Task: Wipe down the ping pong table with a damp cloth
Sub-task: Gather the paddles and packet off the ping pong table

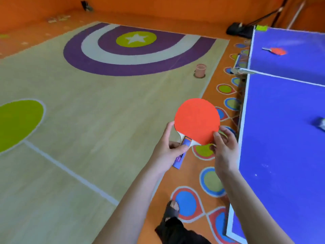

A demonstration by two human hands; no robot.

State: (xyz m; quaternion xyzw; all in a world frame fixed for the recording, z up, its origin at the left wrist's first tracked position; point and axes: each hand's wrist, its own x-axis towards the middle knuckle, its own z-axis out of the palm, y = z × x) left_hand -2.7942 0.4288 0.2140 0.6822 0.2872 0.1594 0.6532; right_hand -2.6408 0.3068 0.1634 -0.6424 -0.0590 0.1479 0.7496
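Note:
A red ping pong paddle (197, 118) with a blue handle is held over the floor, just left of the blue ping pong table (284, 134). My left hand (168, 148) grips the handle. My right hand (223, 147) pinches the lower right edge of the red blade. A crumpled pale cloth (321, 124) lies on the table at the frame's right edge, partly cut off. A second red paddle (277, 50) lies on the far half beyond the net line (281, 77).
A small pinkish cup (200, 70) stands on the patterned floor near the table's net post. A black bag and stand legs (237, 29) sit by the orange wall. My foot in a dark sandal (171, 211) is close to the table corner.

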